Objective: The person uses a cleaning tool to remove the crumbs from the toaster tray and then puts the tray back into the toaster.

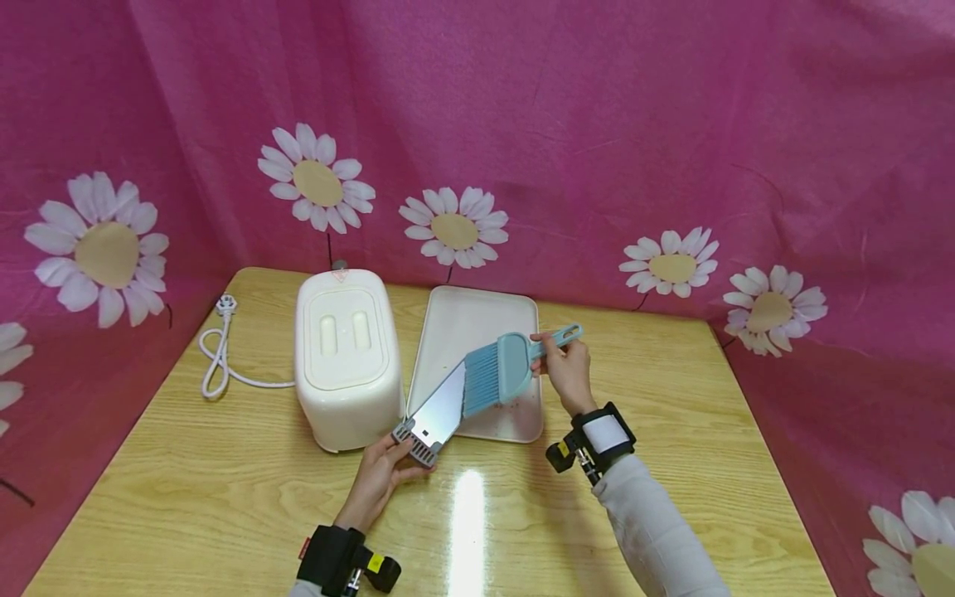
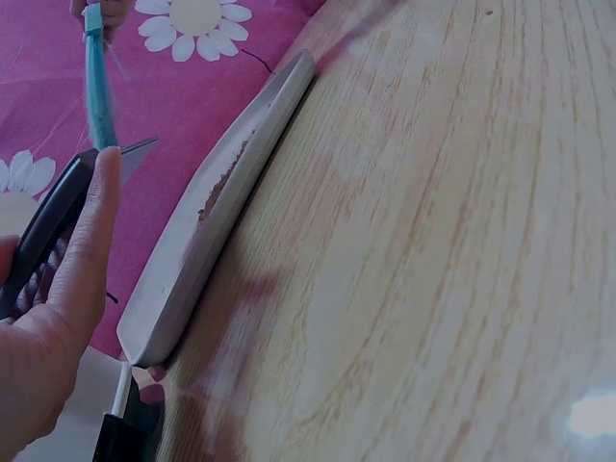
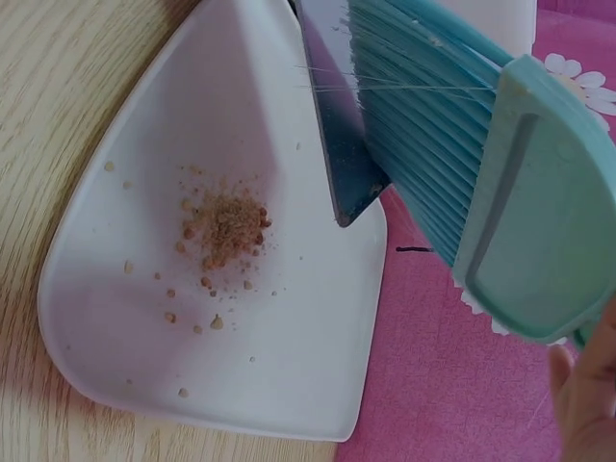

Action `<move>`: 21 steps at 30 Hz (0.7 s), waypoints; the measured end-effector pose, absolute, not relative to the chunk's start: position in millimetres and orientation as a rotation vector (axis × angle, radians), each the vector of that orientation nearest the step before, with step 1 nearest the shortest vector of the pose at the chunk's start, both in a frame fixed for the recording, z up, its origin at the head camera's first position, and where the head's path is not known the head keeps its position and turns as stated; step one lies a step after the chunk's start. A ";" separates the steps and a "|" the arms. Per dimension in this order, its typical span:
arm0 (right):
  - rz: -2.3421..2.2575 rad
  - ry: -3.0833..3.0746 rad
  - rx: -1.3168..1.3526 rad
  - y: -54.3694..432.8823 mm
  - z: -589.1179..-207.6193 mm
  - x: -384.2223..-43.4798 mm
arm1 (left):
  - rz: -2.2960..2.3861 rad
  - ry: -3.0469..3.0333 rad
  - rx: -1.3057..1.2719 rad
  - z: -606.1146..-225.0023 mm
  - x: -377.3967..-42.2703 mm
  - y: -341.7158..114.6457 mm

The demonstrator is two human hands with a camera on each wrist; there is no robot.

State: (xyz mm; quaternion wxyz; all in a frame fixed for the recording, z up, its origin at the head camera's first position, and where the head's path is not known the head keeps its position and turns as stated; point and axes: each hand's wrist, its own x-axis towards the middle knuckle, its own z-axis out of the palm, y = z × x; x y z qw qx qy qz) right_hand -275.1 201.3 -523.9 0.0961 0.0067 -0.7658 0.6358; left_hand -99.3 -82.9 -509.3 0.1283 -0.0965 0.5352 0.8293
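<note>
My left hand (image 1: pixel 379 479) grips the grey slotted end of a shiny metal crumb tray (image 1: pixel 440 410), which is tilted over a white tray (image 1: pixel 483 302). In my right hand (image 1: pixel 569 370) is the handle of a light blue brush (image 1: pixel 515 365). Its bristles (image 3: pixel 423 125) lie across the crumb tray's far end in the right wrist view. Below them, a small heap of brown crumbs (image 3: pixel 231 231) sits in the white tray, with loose bits scattered around it. The left wrist view shows the crumb tray edge-on, partly hidden by my fingers.
A white toaster (image 1: pixel 349 356) with a lid stands just left of the white tray. Its white cord (image 1: pixel 257 383) and plug lie on the wooden table (image 1: pixel 671 464) at the left. A pink flowered cloth (image 1: pixel 567 149) hangs behind the table and along its sides.
</note>
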 end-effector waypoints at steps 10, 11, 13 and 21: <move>1.940 -2.175 0.073 208.0 -546.9 -287.6 | 2.401 1.571 -0.273 -509.2 -99.4 -83.1; 1.990 -2.151 0.094 201.5 -526.8 -275.1 | 2.401 1.572 -0.274 -509.3 -99.6 -82.9; 2.051 -2.137 0.095 198.2 -509.5 -265.1 | 2.402 1.571 -0.273 -509.4 -100.0 -82.8; 2.023 -2.137 0.067 220.3 -560.6 -295.1 | 2.397 1.616 -0.258 -509.4 -101.0 -84.0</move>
